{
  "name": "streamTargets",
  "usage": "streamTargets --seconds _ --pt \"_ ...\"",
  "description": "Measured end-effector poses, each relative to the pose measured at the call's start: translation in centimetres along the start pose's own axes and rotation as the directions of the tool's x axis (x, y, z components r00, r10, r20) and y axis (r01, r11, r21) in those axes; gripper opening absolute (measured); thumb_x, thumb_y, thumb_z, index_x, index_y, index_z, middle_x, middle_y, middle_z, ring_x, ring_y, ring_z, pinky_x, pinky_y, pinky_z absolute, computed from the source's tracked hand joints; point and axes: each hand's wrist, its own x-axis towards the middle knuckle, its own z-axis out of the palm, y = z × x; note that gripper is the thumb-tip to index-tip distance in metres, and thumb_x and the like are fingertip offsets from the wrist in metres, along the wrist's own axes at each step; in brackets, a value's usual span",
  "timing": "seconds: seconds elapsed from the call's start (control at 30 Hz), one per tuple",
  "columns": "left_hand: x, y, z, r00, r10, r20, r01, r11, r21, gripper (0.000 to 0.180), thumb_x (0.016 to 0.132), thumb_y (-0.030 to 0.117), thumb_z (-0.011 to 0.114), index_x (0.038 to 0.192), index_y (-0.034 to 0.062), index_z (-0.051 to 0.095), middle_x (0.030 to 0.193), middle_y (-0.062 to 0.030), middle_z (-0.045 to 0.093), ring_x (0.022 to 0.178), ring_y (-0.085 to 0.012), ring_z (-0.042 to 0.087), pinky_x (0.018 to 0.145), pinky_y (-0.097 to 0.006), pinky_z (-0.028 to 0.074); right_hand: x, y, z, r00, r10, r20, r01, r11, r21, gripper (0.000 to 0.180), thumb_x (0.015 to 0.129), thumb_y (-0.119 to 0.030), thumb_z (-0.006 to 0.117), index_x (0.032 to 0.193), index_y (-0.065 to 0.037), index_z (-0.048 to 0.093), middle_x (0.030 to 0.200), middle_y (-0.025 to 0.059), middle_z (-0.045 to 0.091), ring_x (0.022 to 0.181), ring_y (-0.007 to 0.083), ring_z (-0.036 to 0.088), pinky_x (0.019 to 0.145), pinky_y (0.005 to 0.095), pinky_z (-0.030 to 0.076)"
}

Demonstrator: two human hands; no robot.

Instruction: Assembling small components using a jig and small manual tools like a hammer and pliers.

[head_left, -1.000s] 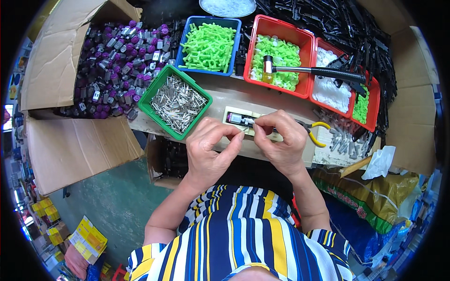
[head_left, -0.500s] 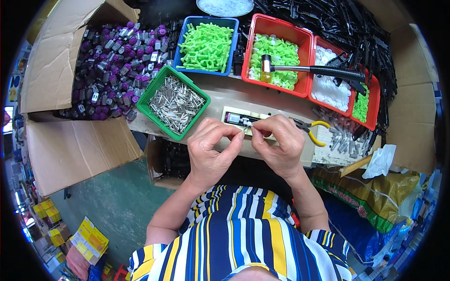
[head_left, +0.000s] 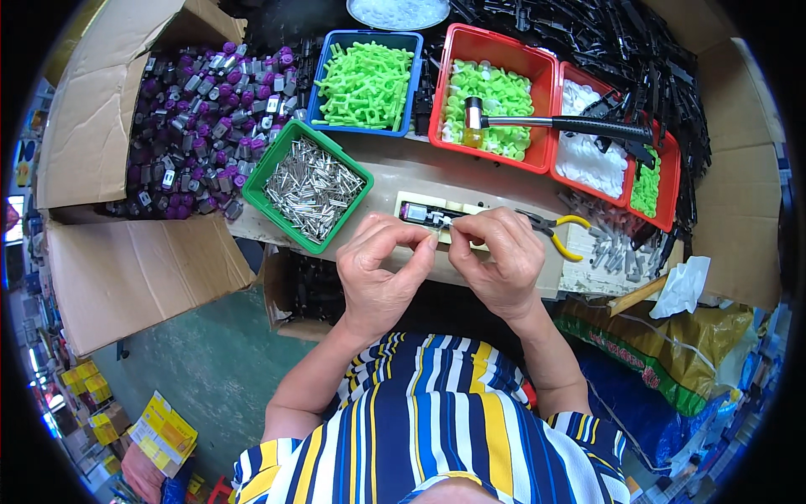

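Over the bench edge, my left hand point(head_left: 375, 267) is closed in a pinch, thumb against forefinger. Whatever sits between those fingertips is too small to make out. Close beside it, my right hand point(head_left: 502, 256) also pinches, its fingertips at the near edge of a cream block-shaped holder point(head_left: 454, 206). In that holder lies a dark part with a small grey motor point(head_left: 416, 212) at its left end and white pieces point(head_left: 440, 219) next to it. My right hand covers the holder's right portion. Pliers with yellow handles point(head_left: 573, 223) lie just beyond that hand.
A green bin of metal pins point(head_left: 367, 186) stands left of the holder. Farther back are a blue bin point(head_left: 361, 130) of green plastic parts, red bins point(head_left: 546, 101) and a hammer point(head_left: 588, 127) across them. Purple-capped motors point(head_left: 201, 126) fill a carton at left; black parts point(head_left: 600, 34) pile up behind.
Both hands hold almost the same pinched pose near the holder. The whole view has shifted slightly, and the bins and holder sit a little farther left in it.
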Motion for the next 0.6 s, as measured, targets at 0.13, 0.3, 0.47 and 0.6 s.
streamTargets --seconds 0.13,0.3,0.47,0.6 --pt "-0.1 -0.17 -0.02 1.0 -0.01 -0.011 0.01 1.0 -0.022 0.007 0.078 -0.004 0.074 0.082 -0.0019 0.069 0.077 -0.0061 0.067 0.075 -0.0167 0.061 0.07 -0.028 0.048 0.03 -0.07 0.18 1.0 -0.02 -0.002 0.02 1.0 -0.003 0.024 0.067 0.006 0.077 0.085 -0.005 0.067 0.072 0.0061 0.065 0.064 0.0216 0.064 0.061 0.0313 0.047" --pt "-0.3 -0.26 0.27 0.999 -0.024 -0.034 0.022 0.998 -0.058 0.006 0.08 -0.004 0.073 0.083 -0.0022 0.07 0.077 -0.006 0.067 0.074 -0.0151 0.06 0.069 -0.027 0.047 -0.08 -0.19 0.46 0.999 -0.03 -0.027 0.029 0.999 -0.012 0.024 0.067 0.006 0.078 0.086 -0.005 0.067 0.073 0.0057 0.065 0.064 0.021 0.064 0.061 0.0309 0.047" --pt "-0.66 -0.45 0.86 0.993 -0.102 -0.06 0.094 0.989 -0.117 0.008 0.078 -0.002 0.076 0.085 0.0002 0.072 0.077 -0.0073 0.07 0.072 -0.0184 0.063 0.068 -0.03 0.049 -0.29 -0.46 0.46 0.998 -0.053 -0.021 0.052 0.998 -0.042 0.024 0.068 0.005 0.078 0.087 -0.006 0.067 0.073 0.0052 0.065 0.064 0.0203 0.064 0.061 0.0303 0.046" --pt "-0.63 -0.58 0.63 0.996 -0.09 -0.024 0.087 0.989 -0.12 0.007 0.082 -0.001 0.076 0.087 -0.002 0.072 0.079 -0.0055 0.067 0.073 -0.0127 0.059 0.069 -0.026 0.047 -0.52 -0.25 0.26 0.999 -0.051 -0.001 0.051 0.998 -0.033 0.024 0.068 0.004 0.078 0.087 -0.006 0.067 0.074 0.0048 0.066 0.065 0.0204 0.064 0.061 0.0304 0.045"
